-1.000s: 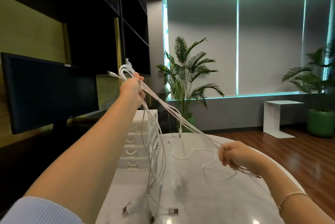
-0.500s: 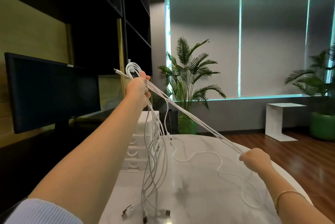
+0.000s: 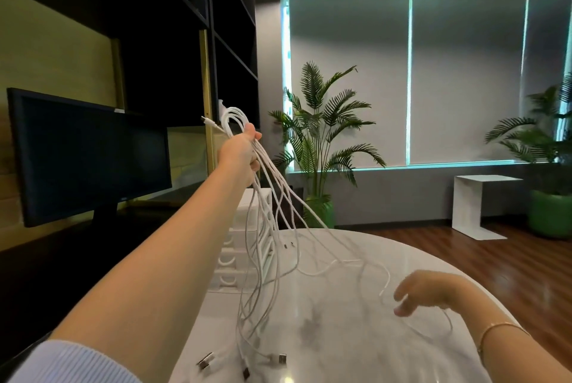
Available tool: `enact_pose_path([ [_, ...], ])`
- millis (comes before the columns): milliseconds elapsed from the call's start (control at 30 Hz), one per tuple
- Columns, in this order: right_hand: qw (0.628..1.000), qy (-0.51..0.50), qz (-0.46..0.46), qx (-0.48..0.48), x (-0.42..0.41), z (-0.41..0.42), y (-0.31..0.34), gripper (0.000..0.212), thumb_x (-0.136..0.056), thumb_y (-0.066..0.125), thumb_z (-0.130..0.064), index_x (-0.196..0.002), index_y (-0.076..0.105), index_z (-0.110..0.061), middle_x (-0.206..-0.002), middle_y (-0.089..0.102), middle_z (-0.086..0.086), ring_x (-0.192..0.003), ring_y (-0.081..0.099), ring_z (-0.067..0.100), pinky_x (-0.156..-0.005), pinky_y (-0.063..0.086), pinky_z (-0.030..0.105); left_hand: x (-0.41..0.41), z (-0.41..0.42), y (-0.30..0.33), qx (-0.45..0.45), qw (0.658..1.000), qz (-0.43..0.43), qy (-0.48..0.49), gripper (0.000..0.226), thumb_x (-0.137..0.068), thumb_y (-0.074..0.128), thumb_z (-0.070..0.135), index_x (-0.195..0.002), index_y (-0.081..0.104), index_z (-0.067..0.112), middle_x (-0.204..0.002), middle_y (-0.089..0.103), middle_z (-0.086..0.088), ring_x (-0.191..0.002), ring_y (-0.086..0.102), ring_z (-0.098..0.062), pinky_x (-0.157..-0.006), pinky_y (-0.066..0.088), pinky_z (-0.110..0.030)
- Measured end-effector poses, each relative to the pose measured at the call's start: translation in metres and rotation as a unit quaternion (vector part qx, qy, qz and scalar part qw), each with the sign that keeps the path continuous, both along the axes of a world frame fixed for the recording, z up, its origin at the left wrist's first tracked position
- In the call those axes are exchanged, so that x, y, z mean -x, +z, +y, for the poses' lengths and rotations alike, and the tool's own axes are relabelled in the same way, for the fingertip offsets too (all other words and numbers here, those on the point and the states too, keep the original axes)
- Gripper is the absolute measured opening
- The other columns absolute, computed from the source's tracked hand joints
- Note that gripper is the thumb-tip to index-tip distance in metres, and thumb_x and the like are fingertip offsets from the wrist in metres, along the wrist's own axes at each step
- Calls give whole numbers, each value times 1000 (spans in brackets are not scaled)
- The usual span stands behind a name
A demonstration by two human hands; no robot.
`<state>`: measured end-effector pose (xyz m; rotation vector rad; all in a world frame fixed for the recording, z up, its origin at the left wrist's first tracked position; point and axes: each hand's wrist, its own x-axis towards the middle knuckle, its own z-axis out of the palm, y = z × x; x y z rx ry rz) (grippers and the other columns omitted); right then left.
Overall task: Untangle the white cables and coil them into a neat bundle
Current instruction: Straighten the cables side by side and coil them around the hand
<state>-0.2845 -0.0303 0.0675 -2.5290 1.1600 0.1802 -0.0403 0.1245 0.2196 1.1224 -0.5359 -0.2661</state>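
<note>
USB plugs (image 3: 244, 364) lie on the white tabletop (image 3: 340, 336) nearest; the right hand (image 3: 418, 291) hovers over a loop, fingers loosely curled, holding nothing; farther off, the raised left hand (image 3: 240, 152) grips the cables (image 3: 269, 227), which hang down to the tabletop

Two hands are in view: the left hand (image 3: 240, 152) raised, the right hand (image 3: 418, 291) low over one white marble table (image 3: 356, 336). One bunch of white cables (image 3: 263, 206); the strands overlap too much to count. Three metal plugs (image 3: 205, 361) lie near the table's front edge. One dark monitor (image 3: 89, 153), two potted palms (image 3: 322, 141), one white side table (image 3: 479, 206), one small white drawer unit (image 3: 244, 246).
</note>
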Motion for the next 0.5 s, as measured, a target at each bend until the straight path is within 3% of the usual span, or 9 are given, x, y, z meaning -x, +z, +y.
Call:
enact_pose_path([
  [33, 1000, 11, -17, 5, -5, 5, 11, 44, -92, 58, -29, -132, 54, -12, -137, 50, 3, -126, 45, 20, -107, 33, 31, 2, -2, -1, -8, 1000, -3, -9, 33, -95, 51, 39, -77, 59, 13, -50, 29, 4, -39, 22, -8, -36, 25, -19],
  [100, 989, 29, -137, 55, -21, 16, 38, 38, -90, 61, -28, -123, 61, -8, -129, 58, 6, -118, 52, 21, -101, 39, 30, 9, -5, -2, -22, 999, -11, -26, 31, -95, 52, 38, -82, 61, 11, -44, 26, 5, -37, 19, -8, -36, 23, -19],
  [167, 938, 33, -343, 48, -40, 35, 67, 40, -91, 60, -29, -125, 58, -7, -125, 59, 5, -111, 54, 21, -92, 42, 30, 17, -9, -4, -34, 998, -27, -51, 31, -96, 51, 36, -83, 60, 10, -46, 24, 4, -39, 17, -9, -36, 20, -19],
  [233, 877, 60, -477, 28, -61, 58, 97, 45, -93, 55, -35, -131, 53, -10, -128, 57, 3, -112, 53, 17, -93, 42, 31, 25, -13, -6, -48, 994, -46, -82, 31, -96, 50, 36, -82, 60, 10, -43, 23, 5, -35, 17, -8, -35, 18, -18],
  [367, 845, 121, -521, -7, -101, 91, 130, 41, -97, 48, -27, -132, 50, -5, -132, 55, 7, -117, 54, 23, -100, 42, 33, 43, -18, -9, -72, 989, -51, -122, 31, -94, 54, 36, -76, 59, 11, -44, 31, 4, -34, 26, -7, -35, 24, -15],
  [433, 826, 112, -550, -45, -111, 93, 128, 29, -97, 49, -18, -111, 62, 3, -107, 66, 16, -92, 64, 26, -89, 52, 43, 46, -16, -8, -70, 985, -62, -142, 32, -95, 53, 34, -73, 58, 11, -36, 37, 5, -28, 31, -5, -32, 26, -12],
  [500, 803, 99, -576, -115, -113, 92, 122, 27, -98, 46, -15, -96, 62, 8, -74, 59, 12, -60, 55, 18, -61, 55, 34, 44, -16, -8, -92, 983, -96, -130, 33, -96, 51, 35, -74, 59, 12, -32, 39, 8, -30, 30, -5, -33, 25, -16],
])
